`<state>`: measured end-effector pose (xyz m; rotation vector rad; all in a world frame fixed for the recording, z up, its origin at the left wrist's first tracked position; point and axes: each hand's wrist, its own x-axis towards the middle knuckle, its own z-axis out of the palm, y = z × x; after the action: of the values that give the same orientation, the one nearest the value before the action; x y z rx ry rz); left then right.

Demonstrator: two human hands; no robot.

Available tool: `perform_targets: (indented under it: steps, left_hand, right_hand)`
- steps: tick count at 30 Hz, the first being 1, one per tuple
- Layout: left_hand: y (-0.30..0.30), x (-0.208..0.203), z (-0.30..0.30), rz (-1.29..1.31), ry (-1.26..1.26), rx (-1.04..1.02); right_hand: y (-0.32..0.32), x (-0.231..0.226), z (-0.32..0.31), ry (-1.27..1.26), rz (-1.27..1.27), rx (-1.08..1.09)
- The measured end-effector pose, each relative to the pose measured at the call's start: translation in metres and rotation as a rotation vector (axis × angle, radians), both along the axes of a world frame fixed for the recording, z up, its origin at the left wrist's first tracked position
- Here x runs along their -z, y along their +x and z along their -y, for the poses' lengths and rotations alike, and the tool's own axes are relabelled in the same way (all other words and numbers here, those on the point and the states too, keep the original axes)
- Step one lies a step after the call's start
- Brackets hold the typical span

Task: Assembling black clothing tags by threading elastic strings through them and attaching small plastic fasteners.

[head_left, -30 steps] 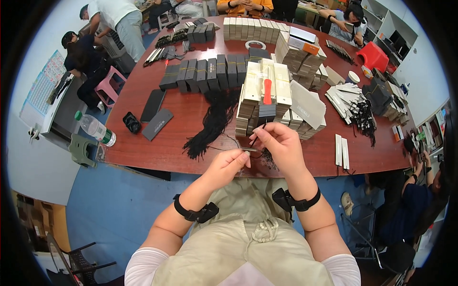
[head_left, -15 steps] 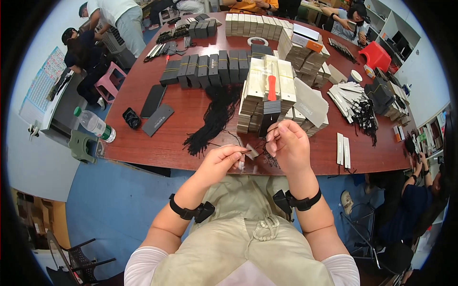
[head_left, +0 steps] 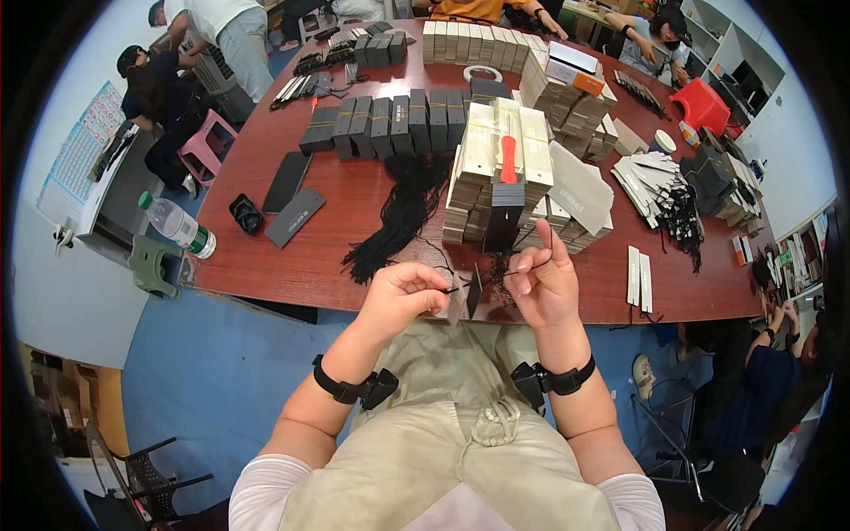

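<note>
Over the table's front edge, my left hand (head_left: pixel 409 296) pinches a thin black cord (head_left: pixel 456 289) between thumb and fingertips. My right hand (head_left: pixel 546 288) grips the cord's other side, its forefinger pointing up. A small dark tag (head_left: pixel 475 292), seen nearly edge-on, hangs between the hands. Under it lie tangled black cords (head_left: pixel 498 296) and what looks like clear plastic. Just beyond stands an upright stack of black tags (head_left: pixel 503 219) against bundled pale tags (head_left: pixel 474 173). A red-handled tool (head_left: pixel 508 159) rests on top. A long bunch of black cords (head_left: pixel 403 212) lies beyond my left hand.
Banded dark tag bundles (head_left: pixel 381 126) stand in a row farther back. Left are a water bottle (head_left: pixel 177 226), a dark tag (head_left: pixel 295 219) and a small black case (head_left: pixel 244 213). Right are two white tags (head_left: pixel 638 279) and a corded white pile (head_left: pixel 655 186). Other people work around the table.
My right hand has come down and its forefinger has lifted. The dark tag now shows plainly between my hands. My left hand has shifted slightly left and its fingers have changed position.
</note>
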<state>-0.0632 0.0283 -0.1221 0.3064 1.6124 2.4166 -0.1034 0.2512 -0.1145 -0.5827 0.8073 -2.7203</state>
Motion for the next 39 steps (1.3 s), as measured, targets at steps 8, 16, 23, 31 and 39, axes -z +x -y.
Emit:
perform_targets:
  steps: [8,16,23,31,39]
  left_hand:
    - [-0.002,-0.043,-0.011,-0.708,-0.608,-0.238]
    - [-0.009,-0.063,-0.027,-0.973,-0.728,-0.407]
    - [-0.013,-0.041,-0.012,-0.386,-0.507,0.157]
    - [-0.013,-0.002,-0.025,-0.172,-0.32,0.243]
    - [-0.004,-0.01,-0.034,-0.273,-0.384,0.023]
  right_hand:
    - [0.017,-0.036,0.005,0.541,0.08,0.058]
    - [0.03,-0.047,0.023,0.74,0.074,0.062]
    - [0.018,-0.036,0.01,0.706,-0.004,-0.012]
    - [0.02,-0.039,0.009,0.849,-0.206,0.114]
    - [0.025,-0.058,0.006,0.877,-0.324,0.305]
